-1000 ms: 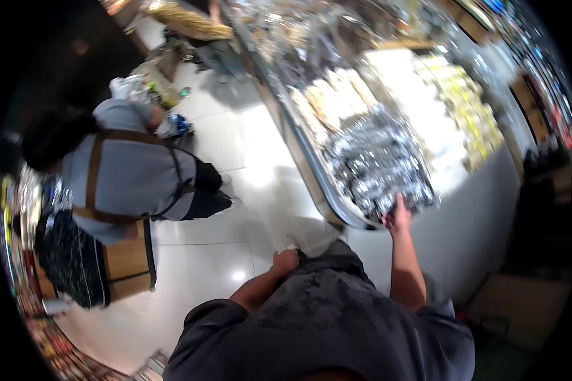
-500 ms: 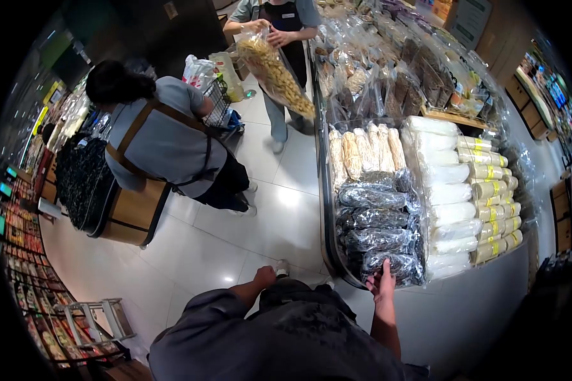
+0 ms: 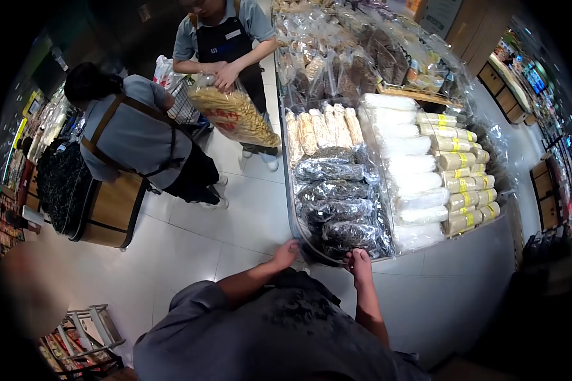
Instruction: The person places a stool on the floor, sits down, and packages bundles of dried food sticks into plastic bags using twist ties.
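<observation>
At the front edge of the display bin (image 3: 297,223), my right hand (image 3: 358,259) has its fingers curled together just below the nearest dark package in clear wrap (image 3: 349,233). Whether anything is between those fingers is hidden. My left hand (image 3: 287,254) is closed loosely beside the bin's rounded front left corner, and I see nothing in it. More dark wrapped packages (image 3: 333,190) are stacked behind the nearest one. Pale bundled packages (image 3: 324,130) lie beyond them.
White packages (image 3: 410,171) and beige rolls with yellow bands (image 3: 464,165) fill the bin's right side. One worker (image 3: 225,44) holds a large bag of yellowish pieces (image 3: 229,114). Another worker (image 3: 136,130) leans over a wooden stand (image 3: 111,213). A metal step stool (image 3: 92,327) stands lower left.
My right hand has drawn back from the top of the dark package to the bin's front edge. My left hand has come closer to the bin. The worker with the bag has stepped nearer.
</observation>
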